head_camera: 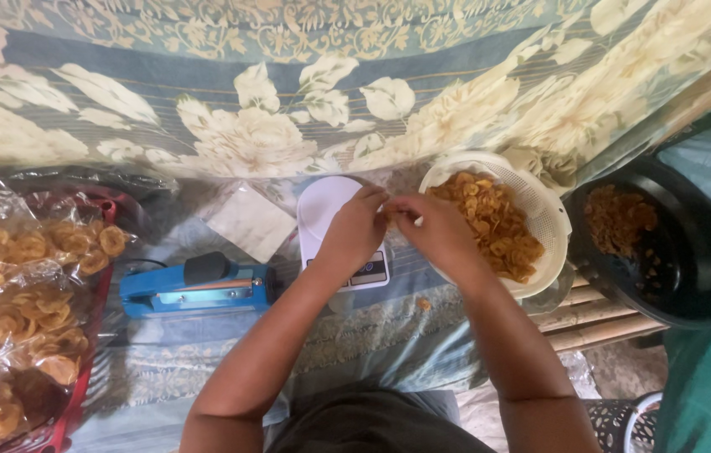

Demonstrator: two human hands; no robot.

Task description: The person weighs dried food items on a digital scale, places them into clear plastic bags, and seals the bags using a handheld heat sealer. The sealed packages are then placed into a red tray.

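your hands meet over the white scale (322,205).
left hand (355,231) and right hand (435,231) pinch fingertips together beside the chip-filled white basket (550,222); what they grip, cannot tell. blue sealer (196,288) lies left.

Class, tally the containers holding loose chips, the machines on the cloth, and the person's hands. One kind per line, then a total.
Containers of loose chips: 2, white basket, black tub
Machines: 2, scale, blue sealer
Hands: 2, left hand, right hand
Total: 6

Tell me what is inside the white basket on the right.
The white basket holds a heap of golden-brown fried chips, piled toward its right side. The right hand covers its left edge, so that part and the bottom under the chips cannot be seen.
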